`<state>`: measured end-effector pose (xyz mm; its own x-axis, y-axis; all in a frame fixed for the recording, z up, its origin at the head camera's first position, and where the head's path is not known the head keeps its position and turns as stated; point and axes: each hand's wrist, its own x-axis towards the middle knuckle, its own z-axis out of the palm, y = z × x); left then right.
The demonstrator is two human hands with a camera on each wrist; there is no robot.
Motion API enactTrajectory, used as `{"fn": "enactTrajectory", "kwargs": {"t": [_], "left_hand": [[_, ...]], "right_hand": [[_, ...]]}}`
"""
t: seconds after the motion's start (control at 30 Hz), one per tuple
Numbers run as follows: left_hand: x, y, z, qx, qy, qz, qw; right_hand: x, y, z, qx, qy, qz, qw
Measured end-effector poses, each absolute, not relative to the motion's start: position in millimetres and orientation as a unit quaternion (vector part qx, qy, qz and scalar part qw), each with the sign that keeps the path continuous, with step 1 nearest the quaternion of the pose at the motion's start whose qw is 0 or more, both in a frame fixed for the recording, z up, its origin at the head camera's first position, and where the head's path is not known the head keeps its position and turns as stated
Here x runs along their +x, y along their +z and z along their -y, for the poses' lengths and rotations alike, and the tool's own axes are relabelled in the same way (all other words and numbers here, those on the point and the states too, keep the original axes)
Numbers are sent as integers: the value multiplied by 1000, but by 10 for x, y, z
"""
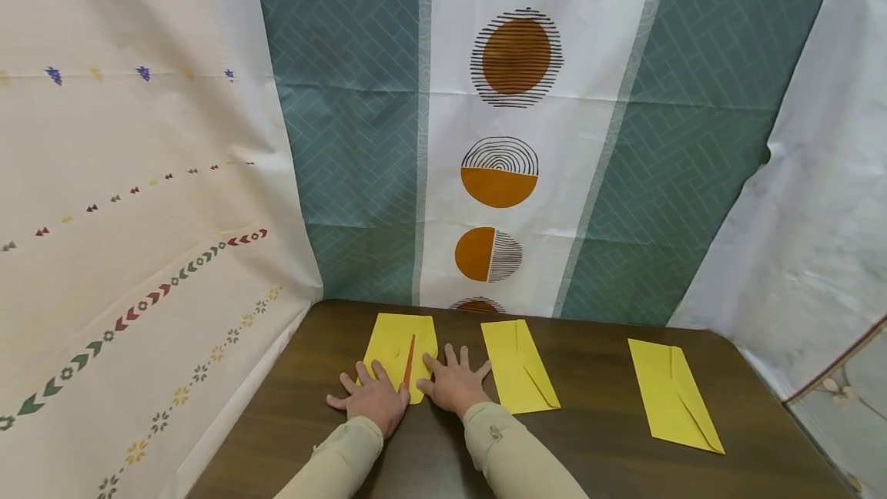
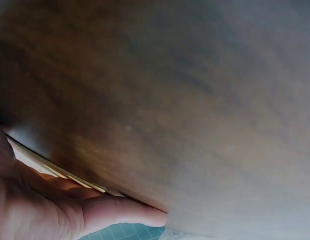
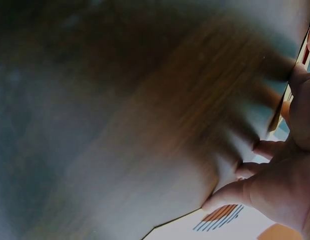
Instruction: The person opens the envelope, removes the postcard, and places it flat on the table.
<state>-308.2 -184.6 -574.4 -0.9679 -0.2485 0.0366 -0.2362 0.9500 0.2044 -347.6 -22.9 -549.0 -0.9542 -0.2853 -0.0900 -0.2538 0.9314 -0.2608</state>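
Observation:
In the head view a yellow envelope (image 1: 385, 337) lies on the dark wooden table, with a narrow red tapered strip (image 1: 410, 356) showing on its face. My left hand (image 1: 377, 404) has its fingers spread at the envelope's lower left corner, the thumb over its bottom edge. At the right edge my right hand (image 1: 455, 385) rests with straight, spread fingers, its thumb overlapping the envelope. Its little finger reaches the side of a second yellow envelope (image 1: 516, 368). From the wrists, the left hand (image 2: 39, 212) and right hand (image 3: 282, 182) show low against the tabletop.
A third yellow envelope (image 1: 675, 395) lies farther right on the table (image 1: 589, 445). Behind the table hangs a green and white patterned cloth (image 1: 360, 137). A cream printed cloth (image 1: 138, 252) covers the left side, and a white one (image 1: 818, 214) the right.

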Motion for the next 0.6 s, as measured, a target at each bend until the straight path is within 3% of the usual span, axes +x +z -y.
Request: {"fn": "enactTrajectory", "kwargs": {"t": [0.6], "left_hand": [[-3070,-5744,1830,123,-90,987,45]], "right_hand": [[-3443,-5459,172,-172,-137,-975,30]]}}
